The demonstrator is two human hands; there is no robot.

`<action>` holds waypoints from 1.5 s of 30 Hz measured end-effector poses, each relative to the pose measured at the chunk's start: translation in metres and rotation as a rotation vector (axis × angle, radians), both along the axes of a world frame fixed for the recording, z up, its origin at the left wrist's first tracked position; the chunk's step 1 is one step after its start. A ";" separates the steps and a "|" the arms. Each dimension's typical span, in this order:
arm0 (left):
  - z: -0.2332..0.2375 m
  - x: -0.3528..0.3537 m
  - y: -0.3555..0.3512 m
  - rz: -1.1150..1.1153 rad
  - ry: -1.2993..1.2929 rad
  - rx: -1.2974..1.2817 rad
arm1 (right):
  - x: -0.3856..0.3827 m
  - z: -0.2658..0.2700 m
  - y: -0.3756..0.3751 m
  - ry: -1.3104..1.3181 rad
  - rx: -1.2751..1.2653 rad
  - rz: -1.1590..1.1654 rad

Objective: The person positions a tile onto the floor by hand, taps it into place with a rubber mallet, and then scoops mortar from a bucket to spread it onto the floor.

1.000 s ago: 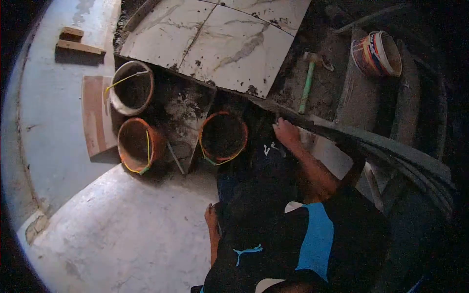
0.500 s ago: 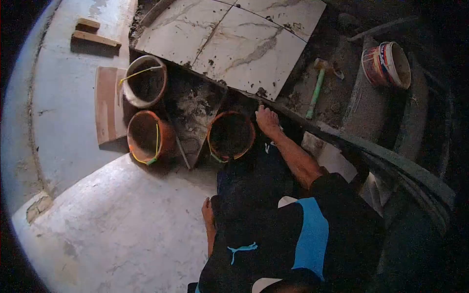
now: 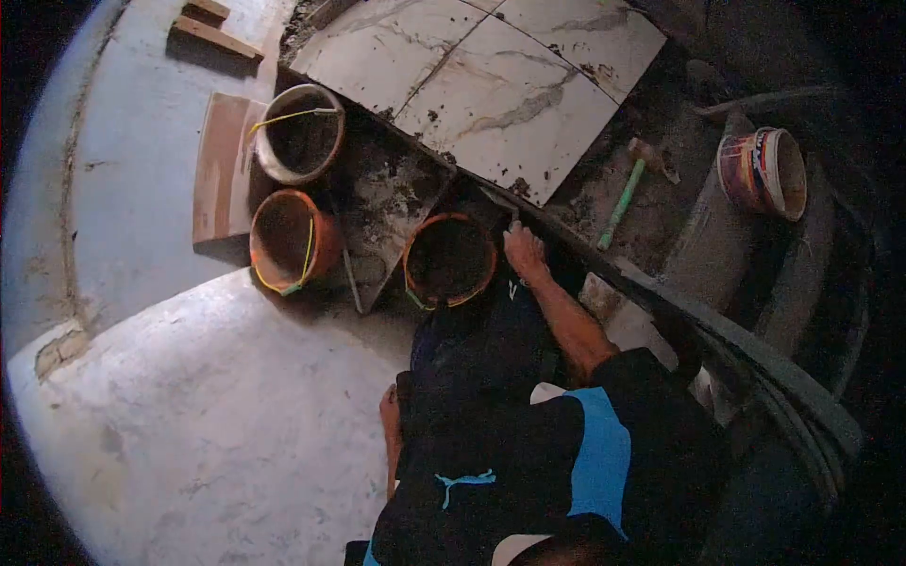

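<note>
My right hand (image 3: 525,253) is closed around the handle of what looks like a trowel (image 3: 500,197). Its thin blade lies along the near edge of the marbled white tiles (image 3: 491,113), close to their front corner. Crumbs of dark mortar are scattered on the tile tops. Just left of that hand stands an orange bucket (image 3: 450,259) with a dark inside. Down beside my dark-clothed leg is my left hand (image 3: 391,407), its fingers mostly hidden.
A second orange bucket (image 3: 294,242) and a whitish bucket (image 3: 300,134) stand at the left, near a brown board (image 3: 219,170). A green-handled hammer (image 3: 623,203) lies on the rough ground to the right. Beyond it is a printed white bucket (image 3: 763,173). Wooden pieces (image 3: 215,38) lie upper left.
My right hand has drawn back slightly from the tile edge, and the trowel blade now shows. The view has shifted a little; the buckets stay in place.
</note>
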State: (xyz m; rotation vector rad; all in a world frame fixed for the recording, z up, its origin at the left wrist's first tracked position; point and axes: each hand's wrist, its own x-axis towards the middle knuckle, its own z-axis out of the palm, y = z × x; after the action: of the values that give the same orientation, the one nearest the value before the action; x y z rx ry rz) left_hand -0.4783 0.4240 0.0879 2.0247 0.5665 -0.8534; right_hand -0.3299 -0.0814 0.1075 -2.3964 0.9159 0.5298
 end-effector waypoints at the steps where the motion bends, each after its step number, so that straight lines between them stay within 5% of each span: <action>1: 0.016 0.006 -0.014 0.007 -0.001 0.005 | 0.009 -0.012 0.001 -0.001 0.005 0.007; 3: 0.087 0.044 -0.079 -0.007 0.062 0.204 | 0.022 -0.021 0.004 -0.127 -0.132 -0.011; 7: 0.078 0.039 -0.069 -0.064 -0.012 0.102 | 0.021 0.011 -0.007 0.032 0.030 -0.009; 16: 0.064 0.023 -0.072 0.269 0.071 -0.067 | -0.053 0.050 -0.008 -0.020 0.010 0.023; 18: 0.029 0.009 -0.051 0.200 0.031 -0.157 | -0.054 0.030 0.000 0.040 0.046 0.084; 20: 0.039 0.015 -0.070 0.268 0.085 -0.134 | -0.057 -0.008 0.017 0.143 -0.035 0.405; 24: 0.018 0.010 -0.068 0.218 0.126 -0.119 | -0.033 -0.078 0.059 0.158 -0.042 0.446; 26: 0.012 -0.008 -0.076 0.300 0.169 -0.126 | -0.033 -0.116 0.072 0.132 -0.164 0.829; 28: 0.000 -0.015 -0.073 0.136 0.193 -0.036 | -0.016 -0.129 0.087 0.160 -0.171 0.899; 33: -0.013 -0.050 -0.090 0.217 0.153 0.005 | 0.020 -0.178 0.137 0.272 -0.166 0.861; 36: -0.006 -0.053 -0.101 0.218 0.220 0.022 | 0.000 -0.216 0.160 -0.062 -0.345 0.955; 37: -0.004 -0.056 -0.102 0.139 0.216 0.115 | 0.002 -0.206 0.164 0.044 -0.332 1.052; 39: -0.005 -0.052 -0.117 0.056 0.197 0.161 | 0.022 -0.190 0.157 0.485 -0.020 0.882; 45: 0.014 -0.017 -0.127 0.237 0.222 0.137 | 0.035 -0.124 0.120 0.341 0.226 0.813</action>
State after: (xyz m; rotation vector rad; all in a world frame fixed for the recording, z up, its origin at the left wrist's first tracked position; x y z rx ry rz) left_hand -0.4950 0.2967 0.1018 1.9459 0.9918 -0.9201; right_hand -0.2945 0.0382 -0.0162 -2.4263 -0.0623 1.2867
